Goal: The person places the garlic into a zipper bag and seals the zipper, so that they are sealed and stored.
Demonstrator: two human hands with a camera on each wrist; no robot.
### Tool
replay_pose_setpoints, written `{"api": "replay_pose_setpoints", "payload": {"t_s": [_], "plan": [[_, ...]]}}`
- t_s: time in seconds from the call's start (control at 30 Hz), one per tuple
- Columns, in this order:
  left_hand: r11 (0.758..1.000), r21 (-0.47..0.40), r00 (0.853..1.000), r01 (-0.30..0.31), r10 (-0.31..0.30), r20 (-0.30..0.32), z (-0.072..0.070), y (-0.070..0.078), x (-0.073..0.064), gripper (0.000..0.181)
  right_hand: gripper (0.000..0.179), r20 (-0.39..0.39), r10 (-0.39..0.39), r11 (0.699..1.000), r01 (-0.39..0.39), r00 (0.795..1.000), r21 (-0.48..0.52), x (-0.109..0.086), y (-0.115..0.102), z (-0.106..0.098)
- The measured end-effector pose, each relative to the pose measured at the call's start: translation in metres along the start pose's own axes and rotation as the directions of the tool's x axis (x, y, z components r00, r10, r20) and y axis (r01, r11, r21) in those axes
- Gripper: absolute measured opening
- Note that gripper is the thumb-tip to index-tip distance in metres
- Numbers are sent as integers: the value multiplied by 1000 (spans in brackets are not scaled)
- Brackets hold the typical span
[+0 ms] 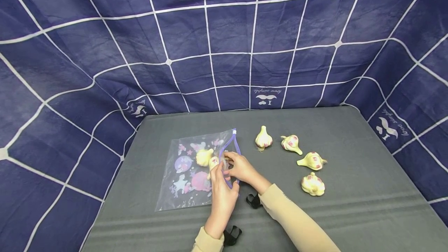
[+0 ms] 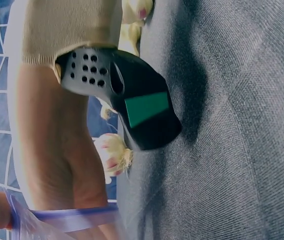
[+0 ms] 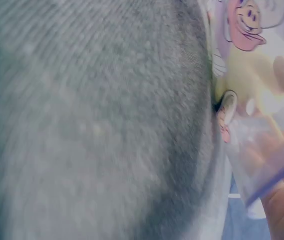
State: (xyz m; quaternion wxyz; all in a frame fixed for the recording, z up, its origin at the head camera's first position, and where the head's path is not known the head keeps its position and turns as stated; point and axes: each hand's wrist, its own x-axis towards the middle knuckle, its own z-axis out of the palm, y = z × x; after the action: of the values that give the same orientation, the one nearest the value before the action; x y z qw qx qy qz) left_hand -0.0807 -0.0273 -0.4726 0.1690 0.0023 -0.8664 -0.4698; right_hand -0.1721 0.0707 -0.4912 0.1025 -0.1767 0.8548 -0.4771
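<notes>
A clear zip bag (image 1: 164,189) with a purple zip edge and cartoon prints lies flat, its mouth to the right. Through the plastic show two garlic bulbs: one bulb (image 1: 203,158) deeper in, the other bulb (image 1: 213,161) nearer the mouth and partly behind fingers. My left hand (image 1: 223,193) grips the bag at its near mouth edge. My right hand (image 1: 242,168) has its fingers in the mouth, thumb and forefinger apart, just right of the nearer bulb. In the right wrist view, pale garlic (image 3: 252,75) shows through the printed plastic.
Right of the bag, several garlic bulbs lie loose on the grey cloth: one bulb (image 1: 263,138) at the back, another bulb (image 1: 313,184) nearest the front. Black wrist straps (image 1: 232,236) hang by the sleeves. A blue checked curtain (image 1: 231,69) encloses the back and sides.
</notes>
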Motion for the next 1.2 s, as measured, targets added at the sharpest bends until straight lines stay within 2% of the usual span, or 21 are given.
{"api": "replay_pose_setpoints", "payload": {"t_s": [0.13, 0.33, 0.5, 0.63, 0.8, 0.97, 1.2], "plan": [[1000, 1, 999, 21, -21, 26, 0, 1, 0, 73, 70, -20, -41, 995, 43, 999, 90, -8, 0, -9], [999, -33, 1000, -6, 7, 27, 0, 1, 2, 74, 62, -87, -119, 990, 124, 989, 61, -22, 0, -19], [999, -41, 1000, -3, 4, 30, 0, 2, 1, 74, 60, -121, -141, 986, 150, 983, 69, -36, -4, -29], [999, -38, 999, 5, -3, 43, 0, 0, 1, 74, 61, -162, -143, 985, 157, 976, 74, -48, -7, -37], [999, -44, 1000, 0, 1, 24, 0, -1, 2, 75, 60, -229, -131, 983, 157, 964, 97, -62, -9, -47], [999, -36, 1000, -2, 3, 12, 1, -2, 2, 75, 61, -257, -129, 977, 167, 958, 132, -76, -10, -56], [999, -48, 999, -19, 18, -29, 2, -2, 2, 74, 62, -289, -59, 955, 139, 956, 263, -105, -7, -75]]}}
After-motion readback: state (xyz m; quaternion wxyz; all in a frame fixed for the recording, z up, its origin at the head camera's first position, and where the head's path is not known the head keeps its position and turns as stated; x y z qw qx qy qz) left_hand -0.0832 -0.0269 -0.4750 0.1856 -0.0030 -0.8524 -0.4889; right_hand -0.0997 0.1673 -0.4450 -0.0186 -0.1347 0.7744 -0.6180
